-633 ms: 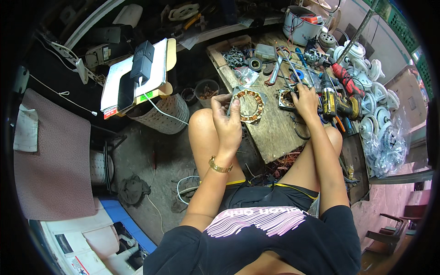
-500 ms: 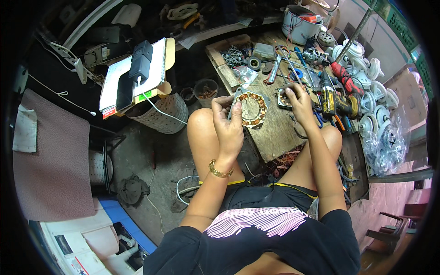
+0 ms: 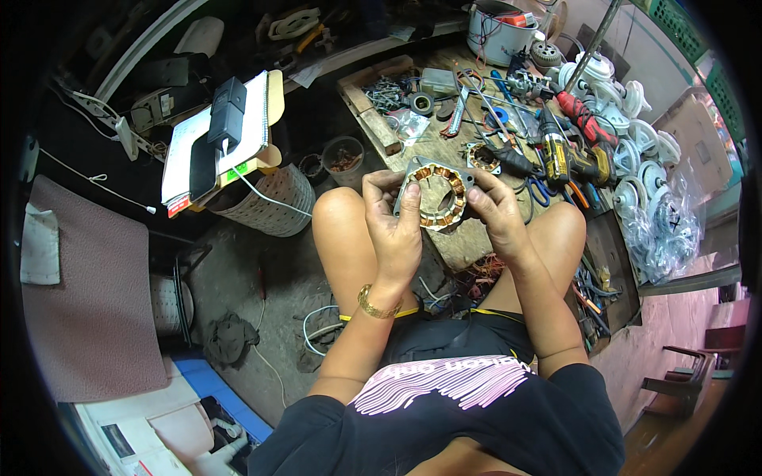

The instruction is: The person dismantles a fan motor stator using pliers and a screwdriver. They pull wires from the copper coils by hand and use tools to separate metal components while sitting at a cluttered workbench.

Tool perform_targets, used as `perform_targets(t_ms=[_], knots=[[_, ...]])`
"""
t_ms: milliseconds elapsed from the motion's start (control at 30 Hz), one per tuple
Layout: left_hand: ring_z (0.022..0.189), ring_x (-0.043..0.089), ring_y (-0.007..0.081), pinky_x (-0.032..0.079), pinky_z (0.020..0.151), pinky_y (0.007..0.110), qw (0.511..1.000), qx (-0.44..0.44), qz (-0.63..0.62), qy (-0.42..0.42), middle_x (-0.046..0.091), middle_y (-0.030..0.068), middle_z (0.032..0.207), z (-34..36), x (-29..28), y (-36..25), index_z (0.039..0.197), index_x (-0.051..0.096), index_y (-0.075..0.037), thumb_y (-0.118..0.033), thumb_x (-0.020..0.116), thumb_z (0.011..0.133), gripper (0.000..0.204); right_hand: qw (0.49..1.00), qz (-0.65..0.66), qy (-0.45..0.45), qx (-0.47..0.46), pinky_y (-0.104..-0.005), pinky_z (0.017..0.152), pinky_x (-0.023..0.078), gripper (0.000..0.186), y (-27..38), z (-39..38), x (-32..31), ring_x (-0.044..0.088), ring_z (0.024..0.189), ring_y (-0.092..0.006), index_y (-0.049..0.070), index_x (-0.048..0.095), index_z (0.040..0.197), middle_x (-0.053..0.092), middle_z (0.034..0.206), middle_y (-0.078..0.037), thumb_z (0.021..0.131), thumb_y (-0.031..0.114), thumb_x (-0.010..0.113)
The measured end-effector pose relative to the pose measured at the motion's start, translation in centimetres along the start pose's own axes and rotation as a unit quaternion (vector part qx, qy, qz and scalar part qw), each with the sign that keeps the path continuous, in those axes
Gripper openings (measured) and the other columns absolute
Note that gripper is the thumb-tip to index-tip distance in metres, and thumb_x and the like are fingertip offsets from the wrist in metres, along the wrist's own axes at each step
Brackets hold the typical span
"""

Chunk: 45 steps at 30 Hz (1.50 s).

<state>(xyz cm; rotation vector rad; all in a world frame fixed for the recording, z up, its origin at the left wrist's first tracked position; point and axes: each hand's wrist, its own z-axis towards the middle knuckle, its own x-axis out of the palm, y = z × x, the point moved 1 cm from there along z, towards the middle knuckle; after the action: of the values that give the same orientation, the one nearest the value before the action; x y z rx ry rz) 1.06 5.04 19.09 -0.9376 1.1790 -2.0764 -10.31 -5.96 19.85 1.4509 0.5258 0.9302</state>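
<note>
Between both hands, above my knees and the near edge of the bench, is a motor stator (image 3: 456, 209), a ring of copper coils in a squarish metal frame. My left hand (image 3: 394, 208) grips its left side, thumb on the front face and fingers behind. On the opposite side my right hand (image 3: 498, 213) pinches the frame with thumb and fingers. A second, smaller-looking stator (image 3: 482, 157) lies on the wooden bench (image 3: 470, 242) just beyond my right hand.
On the bench lie a yellow-black drill (image 3: 556, 151), a red power tool (image 3: 586, 119), a utility knife (image 3: 455, 113) and loose screws (image 3: 386, 94). White pulley-like wheels (image 3: 635, 147) crowd the right. At left, a notebook (image 3: 252, 119) rests over a woven basket (image 3: 274, 208).
My right hand has let go of the other stator on the bench and come left to grip the held stator's right side. The view has shifted slightly.
</note>
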Motion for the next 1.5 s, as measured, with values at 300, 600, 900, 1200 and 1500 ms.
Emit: perform_targets(t_ms=[300,600,900,1200,1500], knots=[[0.104,0.054,0.0233,0.047,0.090,0.034,0.970,0.022,0.125,0.209,0.048,0.0113,0.112,3.3,-1.8,4.6,0.120,0.051,0.001,0.002,0.062,0.081,0.040,0.958,-0.272,0.029,-0.089,-0.0289,0.074,0.050,0.043,-1.4,2.5,-3.8,0.062,0.085,-0.0141,-0.001,0.056,0.111,0.065,0.094,-0.008,0.076,0.010,0.079],[0.096,0.055,0.0361,0.049,0.078,0.042,0.824,0.136,0.407,0.370,0.049,0.0138,0.104,4.0,-0.4,10.9,0.101,0.053,-0.003,0.012,0.062,0.066,0.039,0.681,-0.650,0.110,-0.319,-0.0369,0.072,0.054,0.039,-7.3,4.2,-9.5,0.060,0.091,-0.0262,0.012,0.058,0.106,0.059,0.110,-0.005,0.069,0.013,0.071],[0.107,0.050,0.0348,0.047,0.088,0.042,0.730,0.139,0.472,0.474,0.051,0.0126,0.112,2.5,-1.2,11.1,0.103,0.056,-0.006,0.007,0.066,0.065,0.042,0.699,-0.652,0.151,-0.251,-0.0420,0.083,0.051,0.038,-4.0,4.5,-12.5,0.057,0.105,-0.0313,0.009,0.063,0.101,0.060,0.119,-0.011,0.066,0.017,0.077],[0.114,0.047,0.0361,0.044,0.087,0.045,0.741,0.089,0.498,0.442,0.048,0.0160,0.117,-0.1,-0.6,10.1,0.104,0.060,-0.009,-0.012,0.075,0.072,0.035,0.634,-0.709,-0.298,-0.073,-0.0439,0.075,0.051,0.018,4.1,9.0,-31.4,0.067,0.082,-0.0329,0.006,0.069,0.090,0.069,0.088,-0.015,0.083,0.022,0.066],[0.108,0.053,0.0288,0.041,0.084,0.044,0.774,0.060,0.499,0.386,0.053,0.0099,0.115,-1.0,-0.4,11.3,0.101,0.063,-0.011,-0.013,0.074,0.075,0.028,0.530,-0.818,-0.116,0.189,-0.0476,0.077,0.053,0.031,1.7,12.4,-35.1,0.068,0.090,-0.0345,0.007,0.071,0.096,0.070,0.093,-0.019,0.078,0.033,0.070]])
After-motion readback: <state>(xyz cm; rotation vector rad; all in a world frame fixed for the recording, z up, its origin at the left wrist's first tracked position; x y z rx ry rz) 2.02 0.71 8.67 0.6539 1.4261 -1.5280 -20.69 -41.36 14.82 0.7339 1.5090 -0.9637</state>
